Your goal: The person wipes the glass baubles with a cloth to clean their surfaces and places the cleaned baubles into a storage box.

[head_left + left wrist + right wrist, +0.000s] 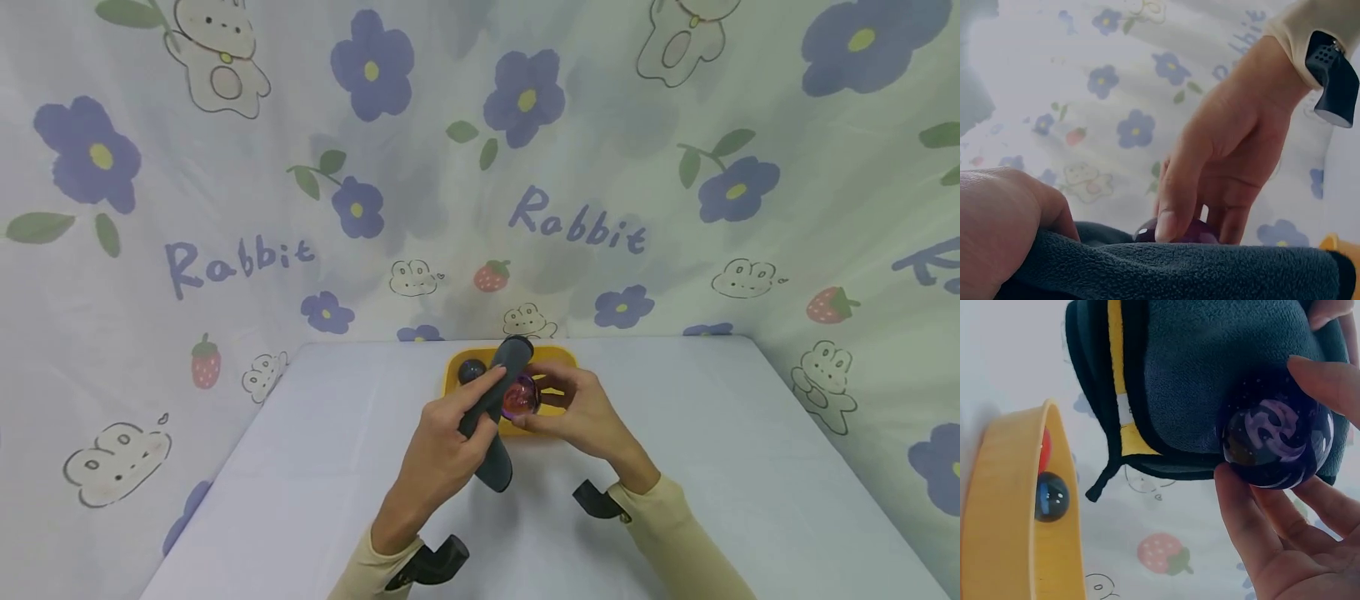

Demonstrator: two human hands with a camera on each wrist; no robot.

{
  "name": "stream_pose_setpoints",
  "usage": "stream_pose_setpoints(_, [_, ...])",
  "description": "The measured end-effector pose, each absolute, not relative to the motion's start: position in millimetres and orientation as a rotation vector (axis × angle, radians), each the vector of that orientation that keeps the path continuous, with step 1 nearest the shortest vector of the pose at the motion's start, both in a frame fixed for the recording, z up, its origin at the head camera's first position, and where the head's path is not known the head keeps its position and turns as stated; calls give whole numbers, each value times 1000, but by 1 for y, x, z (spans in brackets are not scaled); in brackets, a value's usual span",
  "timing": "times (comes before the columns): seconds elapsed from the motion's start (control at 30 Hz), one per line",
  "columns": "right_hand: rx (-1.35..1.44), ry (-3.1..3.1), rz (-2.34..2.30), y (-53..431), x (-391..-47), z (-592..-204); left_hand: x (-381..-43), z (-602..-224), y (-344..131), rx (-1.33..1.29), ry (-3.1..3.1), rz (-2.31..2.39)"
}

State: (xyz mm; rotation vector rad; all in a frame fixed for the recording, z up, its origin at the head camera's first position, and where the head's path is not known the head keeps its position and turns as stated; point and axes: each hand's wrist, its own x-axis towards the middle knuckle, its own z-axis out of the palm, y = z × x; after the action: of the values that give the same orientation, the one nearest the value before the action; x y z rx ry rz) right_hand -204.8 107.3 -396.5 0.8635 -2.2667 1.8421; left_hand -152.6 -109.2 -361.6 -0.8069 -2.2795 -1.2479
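Note:
My left hand (442, 442) grips a folded dark grey-green towel (496, 465), its index finger stretched along the cloth. In the right wrist view the towel (1210, 381) shows a dark bound edge, a yellow strip and a small loop. A glossy, see-through purple ball (1275, 428) with a pale swirl inside is held between the thumb and fingers of my right hand (573, 412). The ball sits right up against the towel's face; whether they touch is hard to tell. From the left wrist the towel (1191, 272) hides most of the ball (1200, 232).
Behind the hands a yellow tray (452, 379) stands on the white table (315, 450). Inside it are a dark glossy ball (1052, 497) and a red ball (1044, 450), partly hidden by the wall. A printed curtain (450, 183) hangs around the table's back and sides.

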Motion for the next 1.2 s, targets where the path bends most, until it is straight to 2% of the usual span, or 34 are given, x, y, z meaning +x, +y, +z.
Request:
stream_pose_setpoints(0.4, [975, -2237, 1858, 106, -197, -394, -156, -363, -110, -853, -2320, -1225])
stream_pose_setpoints(0.83, [1099, -2149, 1828, 106, -189, -388, -164, -364, -117, -713, -2499, -1356])
stream_pose_setpoints(1.2, [1088, -1989, 1886, 106, -195, -387, -161, -362, -113, -629, -2541, -1442])
